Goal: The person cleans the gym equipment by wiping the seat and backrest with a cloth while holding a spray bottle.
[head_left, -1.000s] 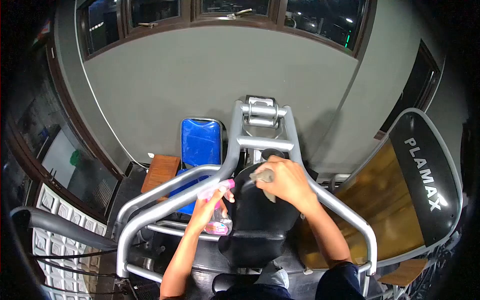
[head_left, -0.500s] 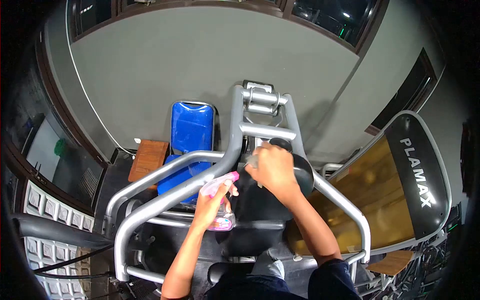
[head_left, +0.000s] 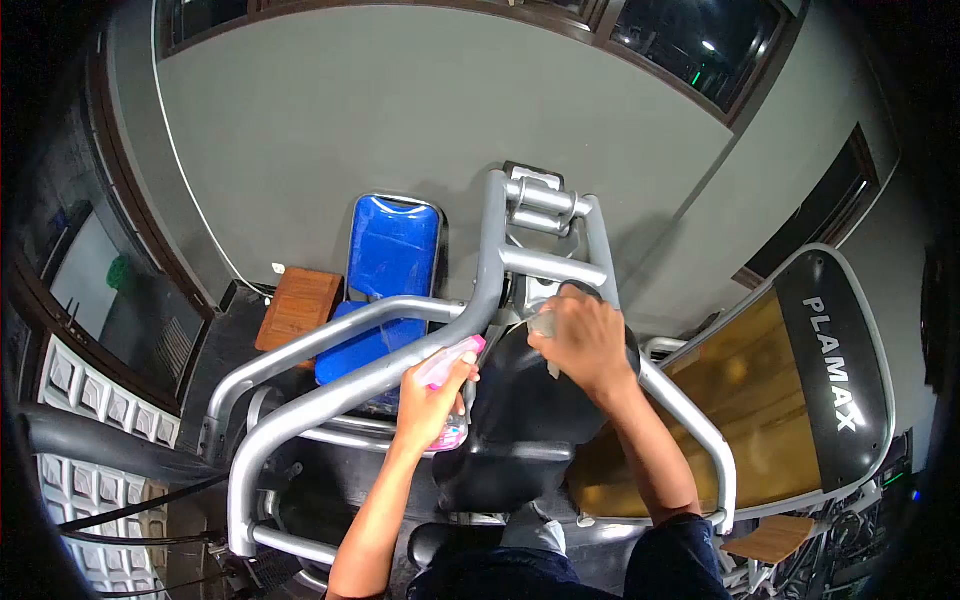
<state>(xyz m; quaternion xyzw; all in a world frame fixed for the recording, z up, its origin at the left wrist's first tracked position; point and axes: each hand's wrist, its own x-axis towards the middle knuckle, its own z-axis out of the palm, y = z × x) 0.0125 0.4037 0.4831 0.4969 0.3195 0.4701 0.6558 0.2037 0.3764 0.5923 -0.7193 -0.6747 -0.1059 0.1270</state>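
Note:
My left hand (head_left: 428,408) is wrapped round a clear spray bottle (head_left: 453,436) with a pink trigger head, which it holds beside the silver frame tube. In my right hand (head_left: 588,345), closed and a little blurred, is a greyish cloth (head_left: 543,325) whose edge shows past the fingers. That hand is at the upper part of a black padded backrest (head_left: 515,395) on a gym machine. The cloth's contact with the pad is partly hidden by the hand. Below the backrest lies the black seat pad (head_left: 490,482).
Silver frame tubes (head_left: 300,412) curve round the machine on both sides. Behind it stand a blue chair (head_left: 393,245) and a brown wooden stool (head_left: 300,305) near the grey wall. A tall PLAMAX panel (head_left: 730,400) rises on the right.
The view has shifted slightly, so the machine appears farther right. My right hand with the cloth has moved a little rightward and down. My left hand keeps its hold on the spray bottle.

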